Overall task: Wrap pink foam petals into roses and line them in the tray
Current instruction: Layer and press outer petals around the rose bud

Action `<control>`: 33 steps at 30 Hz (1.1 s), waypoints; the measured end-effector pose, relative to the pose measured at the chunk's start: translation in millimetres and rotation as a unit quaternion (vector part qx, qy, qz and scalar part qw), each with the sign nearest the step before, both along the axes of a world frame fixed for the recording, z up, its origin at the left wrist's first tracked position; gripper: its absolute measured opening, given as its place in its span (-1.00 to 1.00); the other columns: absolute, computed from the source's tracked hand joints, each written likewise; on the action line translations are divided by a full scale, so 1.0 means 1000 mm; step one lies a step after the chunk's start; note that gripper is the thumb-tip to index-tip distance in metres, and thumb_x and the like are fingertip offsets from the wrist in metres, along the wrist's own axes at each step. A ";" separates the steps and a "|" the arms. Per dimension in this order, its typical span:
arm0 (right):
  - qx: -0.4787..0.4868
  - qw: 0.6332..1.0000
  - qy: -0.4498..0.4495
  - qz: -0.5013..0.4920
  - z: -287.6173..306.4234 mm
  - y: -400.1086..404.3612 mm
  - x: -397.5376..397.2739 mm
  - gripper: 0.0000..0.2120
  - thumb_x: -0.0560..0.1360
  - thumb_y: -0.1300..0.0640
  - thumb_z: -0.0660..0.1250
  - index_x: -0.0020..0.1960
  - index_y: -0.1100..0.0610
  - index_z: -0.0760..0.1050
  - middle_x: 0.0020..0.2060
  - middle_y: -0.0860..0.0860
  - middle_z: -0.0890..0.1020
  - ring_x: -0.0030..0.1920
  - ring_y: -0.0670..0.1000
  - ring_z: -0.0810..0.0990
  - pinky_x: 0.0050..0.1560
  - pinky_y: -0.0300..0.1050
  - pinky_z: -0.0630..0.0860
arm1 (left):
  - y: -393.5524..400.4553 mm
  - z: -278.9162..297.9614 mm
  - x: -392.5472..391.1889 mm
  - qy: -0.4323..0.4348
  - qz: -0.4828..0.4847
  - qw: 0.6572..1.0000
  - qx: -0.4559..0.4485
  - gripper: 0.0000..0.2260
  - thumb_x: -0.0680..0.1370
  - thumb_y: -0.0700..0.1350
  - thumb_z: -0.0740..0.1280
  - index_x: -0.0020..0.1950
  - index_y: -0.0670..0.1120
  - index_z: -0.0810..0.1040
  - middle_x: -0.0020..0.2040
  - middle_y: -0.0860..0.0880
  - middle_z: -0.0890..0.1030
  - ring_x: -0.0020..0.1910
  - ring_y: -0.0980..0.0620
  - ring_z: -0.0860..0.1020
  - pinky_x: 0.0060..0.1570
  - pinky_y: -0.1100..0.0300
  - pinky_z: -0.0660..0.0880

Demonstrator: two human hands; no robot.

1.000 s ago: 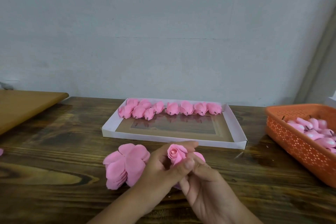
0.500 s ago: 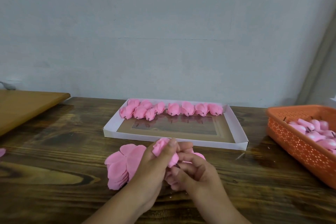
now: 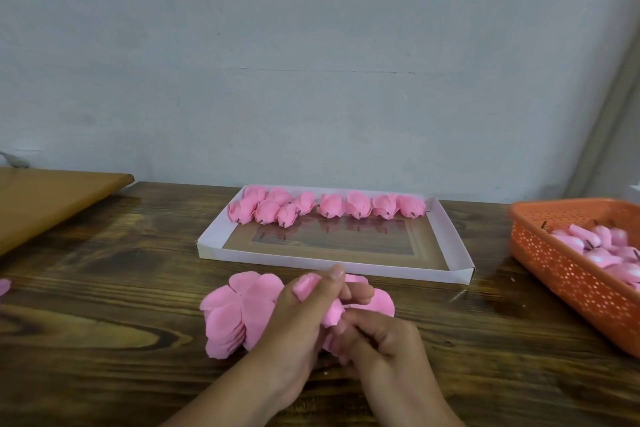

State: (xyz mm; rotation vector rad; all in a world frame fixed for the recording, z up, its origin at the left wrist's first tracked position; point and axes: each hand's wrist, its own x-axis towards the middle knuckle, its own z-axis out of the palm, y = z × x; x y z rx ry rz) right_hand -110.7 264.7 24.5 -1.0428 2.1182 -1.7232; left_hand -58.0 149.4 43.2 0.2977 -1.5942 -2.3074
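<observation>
Wrapping goes best with the left hand [image 3: 298, 319] pinching the foam rose [image 3: 313, 291] at six o'clock of the tray [image 3: 453, 255], while right-hand fingers [image 3: 360, 321], curled at its base, tuck petals snugly.

Dark wooden table [image 3: 104, 340] stands against a pale grey wall [image 3: 311, 62].

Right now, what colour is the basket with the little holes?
Orange. The basket sits at the table's right edge, clearest in the head view, with pink pieces inside.
</observation>
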 end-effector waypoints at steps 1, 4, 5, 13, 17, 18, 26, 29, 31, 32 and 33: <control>-0.006 0.997 -0.078 0.028 0.004 -0.001 0.001 -0.77 0.44 0.08 0.30 -0.36 0.08 0.60 -0.47 -0.05 0.59 -0.44 -0.14 0.52 -0.37 -0.21 0.46 | -0.001 0.000 0.000 -0.002 -0.009 1.000 -0.001 -0.57 0.26 0.32 0.45 -0.28 -0.05 0.66 -0.05 -0.10 0.73 -0.42 -0.12 0.55 -0.47 0.17 0.45; -0.028 0.953 -0.280 0.117 0.014 -0.004 -0.001 -0.74 0.46 0.20 0.37 -0.40 0.15 0.60 -0.52 0.09 0.57 -0.58 -0.04 0.47 -0.56 -0.30 0.32 | -0.004 0.000 0.002 -0.019 -0.044 0.999 -0.001 -0.52 0.29 0.38 0.47 -0.33 -0.05 0.62 -0.13 -0.09 0.70 -0.59 -0.05 0.43 -0.53 0.15 0.49; -0.028 0.931 -0.334 0.144 0.017 -0.003 -0.003 -0.77 0.44 0.23 0.38 -0.39 0.17 0.60 -0.53 0.11 0.55 -0.60 -0.03 0.45 -0.57 -0.32 0.28 | -0.006 -0.001 0.003 -0.019 -0.049 0.999 0.007 -0.52 0.30 0.37 0.48 -0.36 -0.06 0.57 -0.13 -0.10 0.70 -0.61 -0.05 0.44 -0.55 0.16 0.49; -0.039 0.875 -0.450 0.172 0.021 0.000 0.001 -0.84 0.44 0.26 0.35 -0.31 0.18 0.58 -0.50 0.08 0.50 -0.56 -0.04 0.43 -0.59 -0.29 0.32 | -0.006 0.004 0.006 -0.028 -0.045 0.996 0.075 -0.56 0.23 0.30 0.46 -0.48 -0.02 0.42 -0.26 -0.08 0.67 -0.45 -0.07 0.52 -0.54 0.22 0.46; 0.108 0.988 0.110 -0.005 0.006 0.002 0.007 -0.87 0.58 0.02 0.23 -0.08 -0.09 0.55 -0.17 -0.22 0.62 -0.18 -0.21 0.54 -0.22 -0.27 0.40 | -0.007 -0.005 -0.003 -0.075 0.028 0.994 0.070 -0.53 0.32 0.29 0.52 -0.47 -0.02 0.43 -0.17 -0.09 0.70 -0.29 -0.10 0.62 -0.15 0.05 0.53; 0.138 0.967 0.214 -0.022 0.002 0.003 0.007 -0.86 0.60 -0.03 0.18 0.02 -0.12 0.52 -0.05 -0.23 0.60 -0.09 -0.19 0.53 -0.20 -0.25 0.35 | -0.007 -0.007 -0.004 -0.084 0.045 0.993 0.070 -0.57 0.32 0.26 0.48 -0.48 -0.02 0.44 -0.15 -0.10 0.72 -0.25 -0.06 0.66 -0.11 0.07 0.55; 0.099 0.949 0.300 0.015 0.002 0.001 0.003 -0.87 0.46 0.16 0.34 -0.24 -0.01 0.49 -0.36 -0.22 0.54 -0.32 -0.18 0.48 -0.40 -0.46 0.26 | -0.004 -0.008 -0.006 -0.059 0.023 0.994 0.094 -0.59 0.32 0.20 0.53 -0.43 -0.06 0.45 -0.12 -0.14 0.72 -0.15 -0.03 0.70 -0.17 0.09 0.60; 0.033 0.997 0.019 0.065 0.005 -0.001 0.008 -0.74 0.57 0.11 0.29 -0.31 0.04 0.48 -0.44 -0.23 0.48 -0.38 -0.19 0.42 -0.33 -0.40 0.28 | -0.006 -0.004 -0.003 -0.035 0.003 0.989 0.144 -0.62 0.29 0.16 0.51 -0.44 -0.07 0.44 -0.20 -0.13 0.69 -0.23 -0.01 0.68 -0.28 0.14 0.61; -0.034 0.968 -0.215 0.124 0.012 -0.004 0.010 -0.72 0.47 0.12 0.33 -0.41 0.08 0.48 -0.52 -0.11 0.45 -0.50 -0.13 0.36 -0.45 -0.31 0.28 | -0.007 -0.001 -0.001 -0.028 -0.004 0.985 0.172 -0.63 0.27 0.15 0.51 -0.46 -0.07 0.44 -0.26 -0.12 0.67 -0.28 0.01 0.66 -0.30 0.14 0.61; -0.073 0.931 -0.326 0.146 0.015 -0.007 0.011 -0.77 0.41 0.13 0.33 -0.41 0.15 0.48 -0.55 0.00 0.42 -0.55 -0.08 0.33 -0.53 -0.29 0.24 | -0.008 -0.001 -0.001 -0.027 -0.002 0.983 0.179 -0.62 0.26 0.16 0.51 -0.48 -0.06 0.44 -0.29 -0.12 0.66 -0.29 0.02 0.65 -0.29 0.14 0.62; -0.103 0.892 -0.412 0.156 0.017 -0.009 0.013 -0.79 0.36 0.17 0.33 -0.41 0.22 0.46 -0.57 0.07 0.39 -0.59 -0.05 0.31 -0.56 -0.32 0.20 | -0.009 0.000 0.000 -0.027 0.000 0.983 0.181 -0.62 0.26 0.16 0.51 -0.50 -0.05 0.43 -0.30 -0.11 0.66 -0.30 0.02 0.65 -0.27 0.14 0.63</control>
